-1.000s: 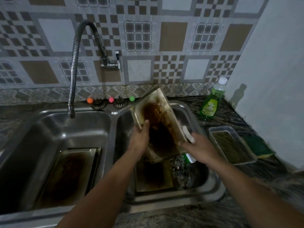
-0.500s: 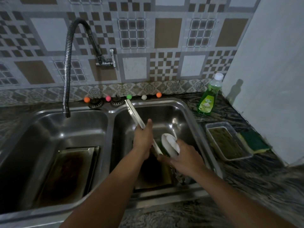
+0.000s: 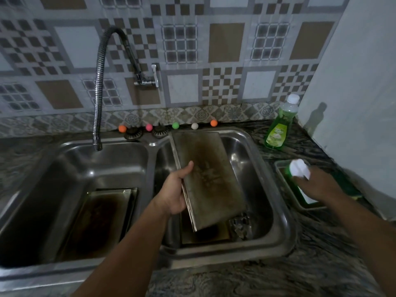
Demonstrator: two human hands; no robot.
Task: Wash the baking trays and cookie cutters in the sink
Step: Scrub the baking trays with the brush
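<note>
My left hand (image 3: 173,194) grips the left edge of a stained baking tray (image 3: 209,181), held tilted over the right sink basin (image 3: 263,168) with its underside facing me. Another dirty tray (image 3: 205,234) lies flat on that basin's floor, with metal cookie cutters (image 3: 241,226) beside it at the right. A third tray (image 3: 98,219) lies in the left basin. My right hand (image 3: 317,185) holds a white and green scrub brush (image 3: 299,170) over a small clear container (image 3: 285,185) on the counter.
The flexible tap spout (image 3: 98,116) hangs over the left basin. A green dish soap bottle (image 3: 278,129) stands at the back right. A green sponge (image 3: 347,189) lies beyond the container. Small coloured balls (image 3: 175,125) line the sink's back ledge. A white wall (image 3: 353,103) is at the right.
The tray turned from its dirty inside facing me, through edge-on, to its underside facing me. My right hand moved with the brush from the tray out to the container on the counter.
</note>
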